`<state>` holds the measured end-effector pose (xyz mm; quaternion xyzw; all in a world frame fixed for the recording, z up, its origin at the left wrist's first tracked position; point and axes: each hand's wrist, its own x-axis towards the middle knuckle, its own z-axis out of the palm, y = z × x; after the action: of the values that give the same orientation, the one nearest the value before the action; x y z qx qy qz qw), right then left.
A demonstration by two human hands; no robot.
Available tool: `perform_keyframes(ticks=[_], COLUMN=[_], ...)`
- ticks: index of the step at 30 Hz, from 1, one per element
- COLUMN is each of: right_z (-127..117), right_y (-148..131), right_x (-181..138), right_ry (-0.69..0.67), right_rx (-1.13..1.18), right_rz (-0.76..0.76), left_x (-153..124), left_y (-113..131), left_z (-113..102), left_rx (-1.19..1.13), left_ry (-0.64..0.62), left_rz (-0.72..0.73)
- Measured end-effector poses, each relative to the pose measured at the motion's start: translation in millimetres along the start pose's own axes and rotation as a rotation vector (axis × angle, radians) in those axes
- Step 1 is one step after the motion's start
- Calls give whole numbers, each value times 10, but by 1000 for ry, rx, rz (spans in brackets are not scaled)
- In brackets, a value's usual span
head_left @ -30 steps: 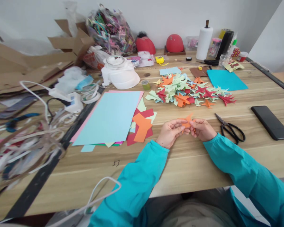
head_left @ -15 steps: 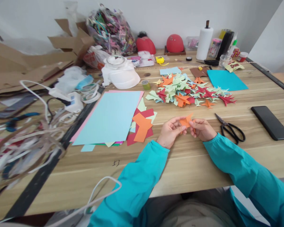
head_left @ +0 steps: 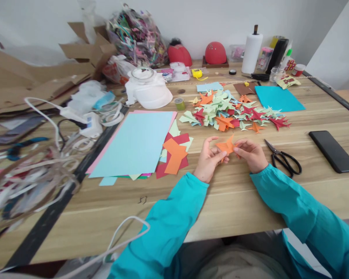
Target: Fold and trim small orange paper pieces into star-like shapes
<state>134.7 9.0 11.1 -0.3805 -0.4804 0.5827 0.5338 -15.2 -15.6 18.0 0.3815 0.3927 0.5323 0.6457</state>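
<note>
Between my two hands, just above the table's near middle, is a small folded orange origami piece (head_left: 227,145) with pointed tips. My left hand (head_left: 208,159) grips its left side between thumb and fingers, with the index finger lifted off. The fingertips of my right hand (head_left: 251,154) pinch its right end. Beyond my hands spreads a pile of folded paper figures (head_left: 221,104) in pale green, orange and red. Cut orange paper strips (head_left: 175,157) lie on red and pale green pieces left of my left hand.
Black-handled scissors (head_left: 285,159) and a dark phone (head_left: 334,151) lie to the right. A stack of coloured sheets (head_left: 133,143) lies left of centre. Tangled cords and ribbons (head_left: 46,174) crowd the left side. A thread spool (head_left: 179,104) stands near the paper pile.
My right hand has shifted slightly right, and more of the orange origami piece shows between my hands. My left index finger has lifted from it.
</note>
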Motion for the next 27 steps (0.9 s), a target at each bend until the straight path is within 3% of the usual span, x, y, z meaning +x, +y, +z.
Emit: perform_keyframes(ticks=[6, 16, 27], right_z=[-14, -57, -44], right_y=[2, 38, 32], right_x=[5, 15, -8], right_ry=[-6, -105, -135], right_rx=[-71, -212, -268], right_rz=[-14, -182, -172], left_x=[16, 62, 61], left_y=[-73, -102, -114], left_z=[-14, -38, -64], left_rx=[34, -26, 33], left_ry=[-61, 151, 148], left_rz=[-6, 15, 47])
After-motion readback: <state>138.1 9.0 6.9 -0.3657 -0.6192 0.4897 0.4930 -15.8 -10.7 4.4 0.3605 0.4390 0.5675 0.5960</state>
